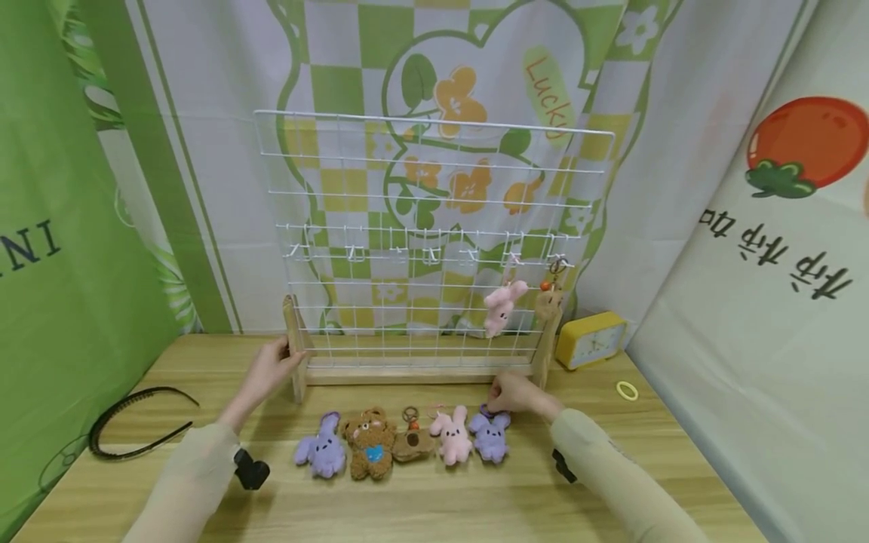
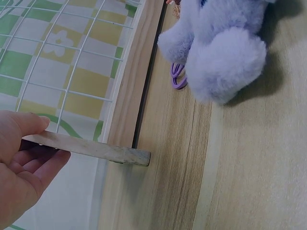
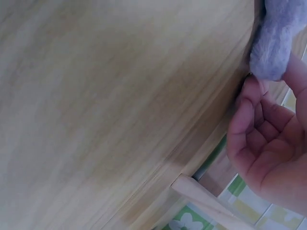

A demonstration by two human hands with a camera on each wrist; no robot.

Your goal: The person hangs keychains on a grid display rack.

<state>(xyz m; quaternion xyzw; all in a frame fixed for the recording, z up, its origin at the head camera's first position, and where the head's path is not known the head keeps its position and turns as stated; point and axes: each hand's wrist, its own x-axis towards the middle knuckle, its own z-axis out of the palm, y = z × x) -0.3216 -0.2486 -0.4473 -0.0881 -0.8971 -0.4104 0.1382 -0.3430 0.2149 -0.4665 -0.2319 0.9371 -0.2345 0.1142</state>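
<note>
Right hand (image 1: pixel 516 393), as I follow it from my remote station, pinches the loop end of the rightmost purple plush (image 1: pixel 491 440), which lies on the table (image 1: pixel 421 513) before the wire rack (image 1: pixel 421 375). Beside it I see a pink plush (image 1: pixel 454 440), then three more in a row. My left hand (image 1: pixel 273 365) grips the rack's left wooden post (image 2: pixel 96 148). Two charms (image 1: pixel 501 311) hang at the right, near a yellow clock (image 1: pixel 592 340).
</note>
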